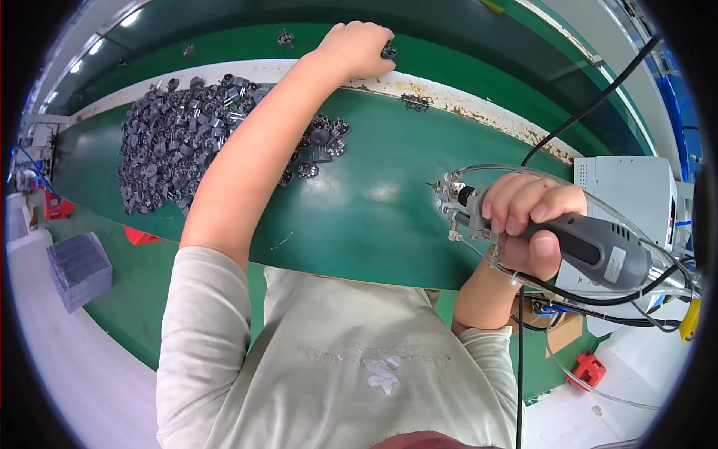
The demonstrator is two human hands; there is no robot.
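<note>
My left hand [359,49] reaches across the table over the white divider, its fingers closed around a small black round part [389,51]. Most of that part is hidden by the fingers. At the right, my right hand [532,206] is wrapped around the dark grey body of an electric screwdriver [598,251]. A metal fixture [451,196] with a thin tip sits at the tool's front, pointing left above the green tabletop. Under and beside my left forearm lies a large heap of similar black parts [183,142]. A lone black part [415,102] lies beside the divider.
Beyond the white divider [464,105] runs a green conveyor belt [456,60] carrying a few black parts [285,39]. Cables and clear tubing [636,224] trail from the screwdriver. A pale equipment box [624,187] stands at the right. A grey stack [79,269] rests at lower left.
</note>
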